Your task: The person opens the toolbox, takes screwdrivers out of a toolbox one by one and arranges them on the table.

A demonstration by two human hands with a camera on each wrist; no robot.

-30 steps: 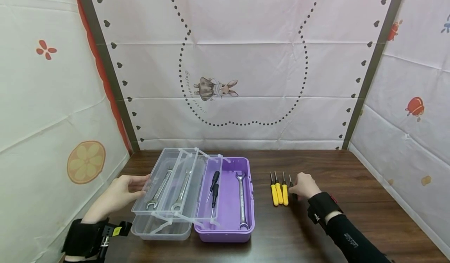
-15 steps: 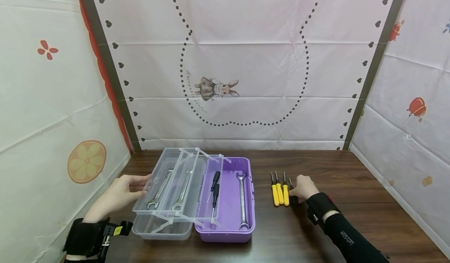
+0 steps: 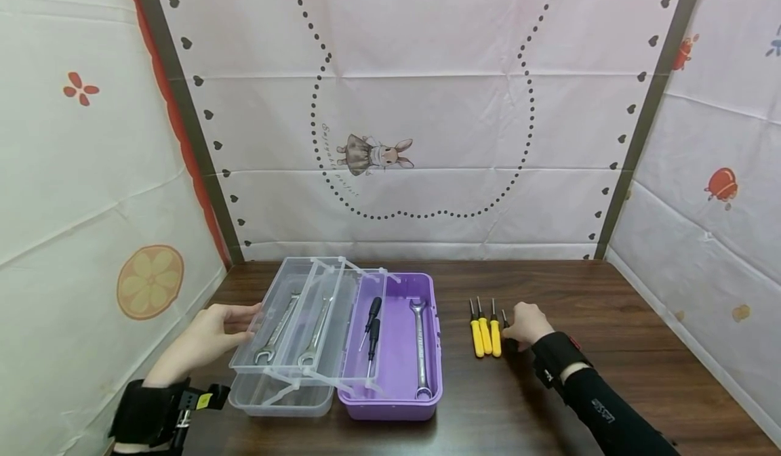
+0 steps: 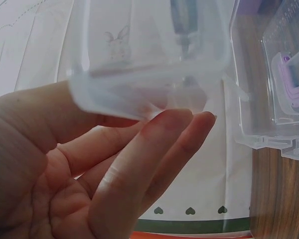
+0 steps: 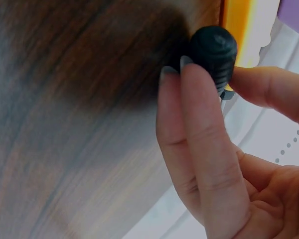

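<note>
My left hand (image 3: pixel 210 337) grips the left side of a clear plastic tray (image 4: pixel 124 92), thumb and fingers on its edge. Two wrenches, one at left (image 3: pixel 277 330) and one at right (image 3: pixel 316 332), lie in that tray. It sits raised over a clear lid and overlaps an open purple toolbox (image 3: pixel 396 371). Inside the toolbox are a wrench (image 3: pixel 419 347) and two black-handled screwdrivers (image 3: pixel 373 339). My right hand (image 3: pixel 529 324) pinches the dark ribbed handle of a screwdriver (image 5: pixel 214 50) lying on the table; in the head view the hand mostly covers it.
Several yellow-handled screwdrivers (image 3: pixel 485 334) lie side by side just left of my right hand. The clear lid (image 3: pixel 287 407) rests left of the toolbox. Cloth-covered walls (image 3: pixel 427 232) bound the brown wooden table (image 3: pixel 634 320) at the back and sides.
</note>
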